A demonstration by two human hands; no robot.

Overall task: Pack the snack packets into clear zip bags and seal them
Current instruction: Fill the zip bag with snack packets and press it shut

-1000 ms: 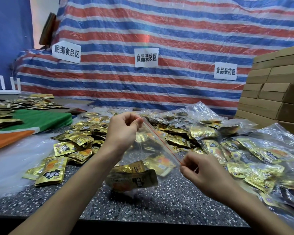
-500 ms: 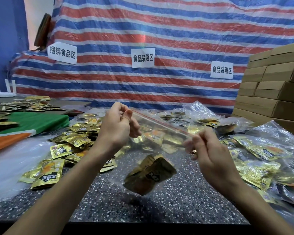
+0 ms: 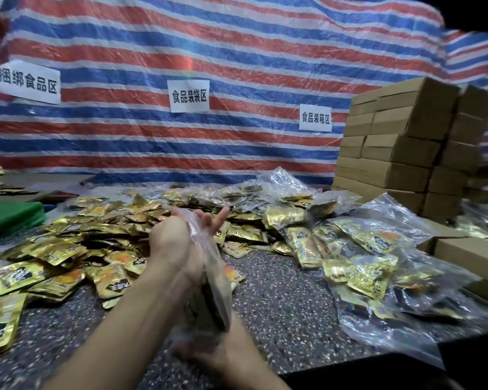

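A clear zip bag [image 3: 213, 280] with dark and gold snack packets inside stands on edge over the speckled table [image 3: 282, 302]. My left hand [image 3: 175, 246] presses against the bag's left side, its fingers stretched up past the top edge. Blurred, my right hand [image 3: 226, 351] holds the bag from below at its near end. Whether the zip strip is shut cannot be told. Loose gold snack packets [image 3: 68, 254] lie heaped to the left of my hands.
Several filled clear bags [image 3: 364, 263] pile up on the right. Stacked cardboard boxes [image 3: 400, 153] stand at the back right, with another box [image 3: 468, 251] lower down. A green mat [image 3: 9, 218] lies at the left. A striped tarp [image 3: 237, 52] with paper labels hangs behind.
The bag was held flat and stretched by its zip strip between both hands. It now stands on edge, my left hand lies against its side and my right hand has dropped beneath it.
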